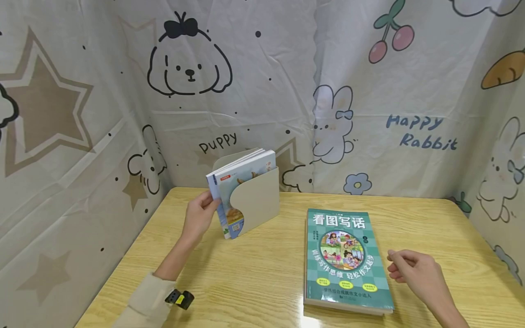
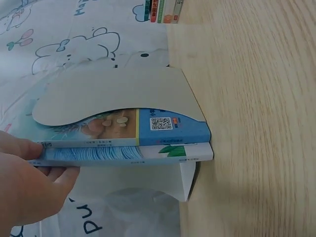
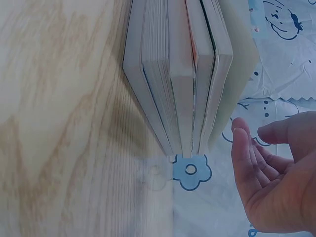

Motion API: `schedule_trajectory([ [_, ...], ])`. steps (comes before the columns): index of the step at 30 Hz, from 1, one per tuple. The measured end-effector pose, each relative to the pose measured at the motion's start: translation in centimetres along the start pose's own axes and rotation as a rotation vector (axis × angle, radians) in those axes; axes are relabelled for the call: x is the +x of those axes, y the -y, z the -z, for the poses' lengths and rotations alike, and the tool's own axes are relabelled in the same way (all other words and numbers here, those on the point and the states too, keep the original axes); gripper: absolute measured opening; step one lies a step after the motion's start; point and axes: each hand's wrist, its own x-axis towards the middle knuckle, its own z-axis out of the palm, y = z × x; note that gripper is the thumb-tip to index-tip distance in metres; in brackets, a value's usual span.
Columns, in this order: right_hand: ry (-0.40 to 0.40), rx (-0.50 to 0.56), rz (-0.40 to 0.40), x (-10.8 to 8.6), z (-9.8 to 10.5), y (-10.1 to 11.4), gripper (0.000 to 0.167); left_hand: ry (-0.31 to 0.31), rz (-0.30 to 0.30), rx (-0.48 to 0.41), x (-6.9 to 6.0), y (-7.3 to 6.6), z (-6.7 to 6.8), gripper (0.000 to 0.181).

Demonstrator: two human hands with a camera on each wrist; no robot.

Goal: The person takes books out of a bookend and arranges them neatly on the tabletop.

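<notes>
A cream book holder stands upright on the table with thin picture-covered books in it. My left hand pinches their spines. In the left wrist view, thumb and fingers sit on opposite sides of a blue book and a white-and-blue one. A green-covered book lies flat on the right, on top of a stack whose page edges show in the right wrist view. Just right of that stack, my right hand hangs in the air, fingers loosely bent around nothing.
The light wood table ends at a patterned cloth hanging along its back and sides. A gap of bare wood separates the book holder from the stack. A black strap with a yellow mark is on the left sleeve.
</notes>
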Motion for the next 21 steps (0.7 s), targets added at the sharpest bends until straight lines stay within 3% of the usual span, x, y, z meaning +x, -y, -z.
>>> schedule_trajectory([
  [5,-0.015,0.009,0.006,-0.1,0.0,0.1,0.055,-0.031,-0.019,0.037,-0.1,0.4,0.0,0.033],
  [8,-0.022,0.015,0.019,-0.2,0.0,0.3,0.056,-0.083,-0.042,0.085,-0.4,0.5,0.1,0.032],
  [13,-0.029,0.035,0.021,-0.4,0.1,0.3,0.057,-0.156,-0.117,0.140,-0.9,0.5,0.3,0.029],
  [16,-0.033,0.044,0.014,-0.3,0.2,0.2,0.055,-0.195,-0.184,0.150,-1.0,0.2,0.3,0.025],
  [21,-0.032,0.051,0.023,-0.2,0.4,0.4,0.053,-0.263,-0.225,0.140,-1.0,-1.0,0.4,0.027],
])
